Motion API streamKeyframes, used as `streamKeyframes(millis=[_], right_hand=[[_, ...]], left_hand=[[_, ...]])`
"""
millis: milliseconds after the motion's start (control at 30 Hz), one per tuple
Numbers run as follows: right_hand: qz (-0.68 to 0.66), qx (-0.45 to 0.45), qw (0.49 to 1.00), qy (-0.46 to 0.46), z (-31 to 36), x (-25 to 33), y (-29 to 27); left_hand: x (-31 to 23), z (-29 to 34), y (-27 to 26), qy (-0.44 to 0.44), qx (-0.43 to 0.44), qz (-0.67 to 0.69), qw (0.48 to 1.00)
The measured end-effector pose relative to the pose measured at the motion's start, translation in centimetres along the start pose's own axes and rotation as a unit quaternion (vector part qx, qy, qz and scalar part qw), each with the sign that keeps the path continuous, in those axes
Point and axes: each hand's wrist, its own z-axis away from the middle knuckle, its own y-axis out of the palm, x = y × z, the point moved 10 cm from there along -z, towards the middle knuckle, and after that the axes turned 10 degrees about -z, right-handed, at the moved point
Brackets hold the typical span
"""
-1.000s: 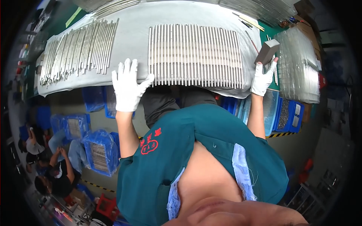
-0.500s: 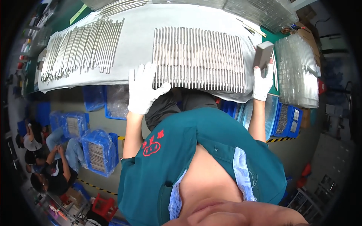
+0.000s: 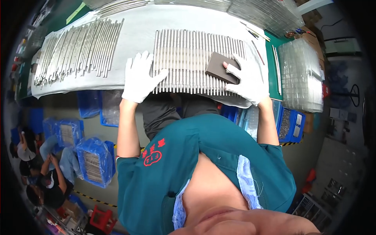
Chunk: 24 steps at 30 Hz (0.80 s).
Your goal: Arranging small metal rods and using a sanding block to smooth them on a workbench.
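A row of slim metal rods [image 3: 180,55] lies side by side on the white cloth [image 3: 137,37] in front of me. Along the row's left edge rests my left hand [image 3: 140,78], white-gloved with a bare wrist, its fingers spread and the thumb reaching over the nearest rods. My right hand [image 3: 247,80], gloved too with a bare fingertip showing, grips a flat grey-brown block [image 3: 216,67] that looks like a sanding sponge. The block lies flat over the right part of the row and hides the rods beneath it.
A looser batch of rods [image 3: 82,51] lies at the left of the cloth. Clear plastic trays [image 3: 301,74] are stacked at the right, with more trays [image 3: 262,15] at the back. Blue crates [image 3: 94,162] stand below the table. Other people [image 3: 53,176] sit at the far left.
My right hand has brought the block leftward from beside the row and turned it from upright to flat on the rods. My left hand stays at the row's left edge; the whole view has shifted slightly.
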Motion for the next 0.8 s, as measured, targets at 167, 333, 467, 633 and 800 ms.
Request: streamKeyframes(millis=[167,333,467,633,800], right_hand=[[-0.061,-0.067,0.995,0.046,0.2,-0.8,-0.5],[-0.273,-0.369,0.870,0.181,6.4,-9.6,-2.6],[-0.206,-0.426,0.843,0.258,10.8,-12.9,-2.1],[-0.149,-0.423,0.846,0.289,11.1,-12.1,-1.4],[-0.191,-0.461,0.807,0.316,12.5,-12.5,-1.2]], left_hand=[[-0.1,-1.4,0.5,0.015,-0.022,0.022,0.999],[-2.0,-5.5,0.8,0.119,-0.068,-0.011,0.990],[-6.7,-8.6,0.9,0.195,-0.021,-0.031,0.980],[-9.7,-9.1,3.5,0.289,-0.091,-0.083,0.949],[-6.4,-9.0,2.7,0.245,-0.073,-0.100,0.961]])
